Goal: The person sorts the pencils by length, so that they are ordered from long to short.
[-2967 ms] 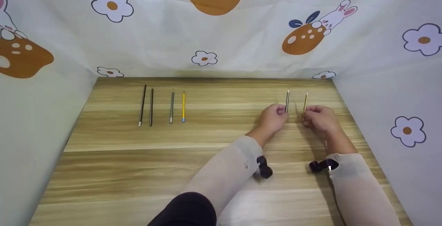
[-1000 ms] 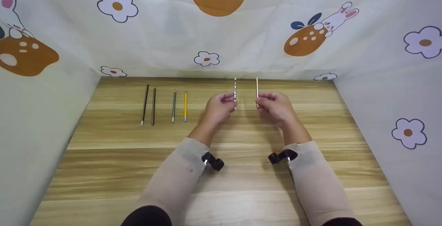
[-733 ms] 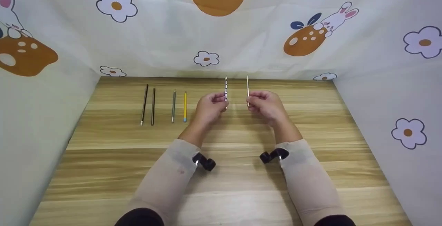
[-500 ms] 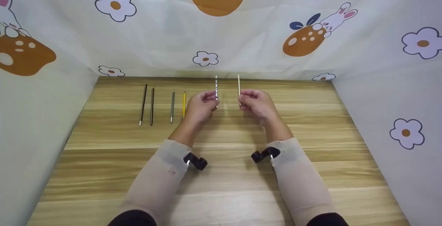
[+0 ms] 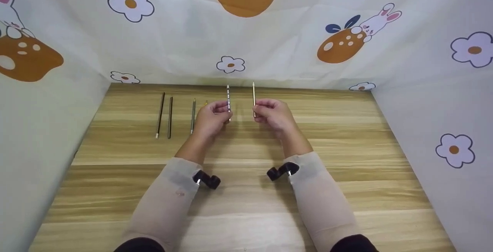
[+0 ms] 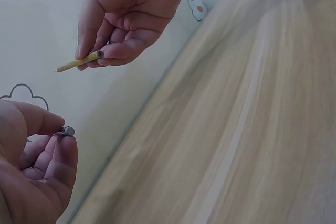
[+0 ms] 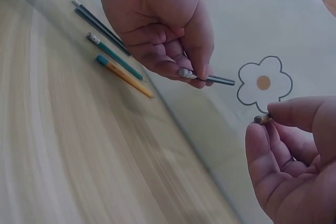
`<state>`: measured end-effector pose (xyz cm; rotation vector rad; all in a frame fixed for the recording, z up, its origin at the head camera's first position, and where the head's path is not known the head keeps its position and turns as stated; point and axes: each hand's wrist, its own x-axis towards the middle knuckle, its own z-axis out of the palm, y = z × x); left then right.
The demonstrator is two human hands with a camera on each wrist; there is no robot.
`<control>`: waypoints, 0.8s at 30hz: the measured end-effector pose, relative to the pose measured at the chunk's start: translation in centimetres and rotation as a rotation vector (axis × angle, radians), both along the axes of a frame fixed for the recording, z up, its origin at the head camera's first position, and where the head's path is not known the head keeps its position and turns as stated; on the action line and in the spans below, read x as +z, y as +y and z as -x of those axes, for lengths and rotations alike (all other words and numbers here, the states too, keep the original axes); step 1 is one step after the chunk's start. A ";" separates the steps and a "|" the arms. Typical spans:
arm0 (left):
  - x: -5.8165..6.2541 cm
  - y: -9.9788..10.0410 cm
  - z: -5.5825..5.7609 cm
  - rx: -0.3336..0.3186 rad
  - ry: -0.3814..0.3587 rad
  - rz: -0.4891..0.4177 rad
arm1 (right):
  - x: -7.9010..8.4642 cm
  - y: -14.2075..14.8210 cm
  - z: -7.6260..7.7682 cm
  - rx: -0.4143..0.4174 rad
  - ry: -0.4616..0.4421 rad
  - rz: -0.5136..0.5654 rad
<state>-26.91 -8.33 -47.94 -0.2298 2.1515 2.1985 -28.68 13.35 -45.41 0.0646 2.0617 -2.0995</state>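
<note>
Between thumb and fingers, my left hand pinches a dark-and-light patterned pencil, its pale tip pointing away. A silvery end of it shows in the right wrist view. My right hand pinches a slim yellowish pencil, also pointing away. Both pencils are held up over the table, side by side with a gap between them. Beside and partly behind my left hand lie a green pencil and a yellow pencil with a blue end; in the head view the hand covers most of the yellow one.
Two dark pencils lie roughly parallel at the left of the wooden table. A pale printed cloth hangs along the back and both sides. Each sleeve carries a small black camera mount.
Both hands have lifted their pencils from the table's right side and carried them left to about the middle. My left hand now covers most of the yellow pencil and part of the green one.
</note>
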 end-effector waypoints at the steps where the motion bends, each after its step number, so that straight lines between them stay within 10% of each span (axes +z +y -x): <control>1: 0.0 -0.2 -0.1 0.000 0.001 0.007 | 0.0 -0.2 0.0 -0.001 -0.003 0.005; 24: -1.3 -1.1 -0.1 -0.059 0.014 0.429 | -2.5 -0.8 -0.6 0.028 -0.084 -0.028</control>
